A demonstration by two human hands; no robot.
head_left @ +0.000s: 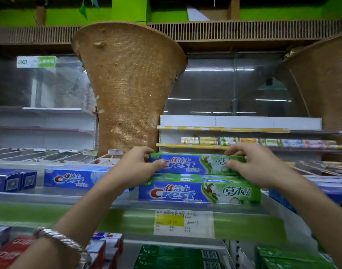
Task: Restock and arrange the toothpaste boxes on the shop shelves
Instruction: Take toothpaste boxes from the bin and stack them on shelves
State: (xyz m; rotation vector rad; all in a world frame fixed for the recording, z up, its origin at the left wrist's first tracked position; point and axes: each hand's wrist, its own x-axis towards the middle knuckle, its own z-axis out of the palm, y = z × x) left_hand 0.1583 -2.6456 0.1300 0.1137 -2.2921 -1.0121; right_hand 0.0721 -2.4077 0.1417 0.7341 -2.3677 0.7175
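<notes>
Head view: you face the shelf (50, 214).
Left hand (136, 168): your fingers clasp the top Crest box (191, 164) at its left end.
Right hand (252, 167): clasps its right end.
Box position: level atop the stacked Crest boxes (199, 192) on the shelf.

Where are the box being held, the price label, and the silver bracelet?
Held Crest box (185, 165), head view: blue front face.
Price label (170, 220), head view: yellow patch.
Silver bracelet (59, 238), head view: twisted band.
</notes>
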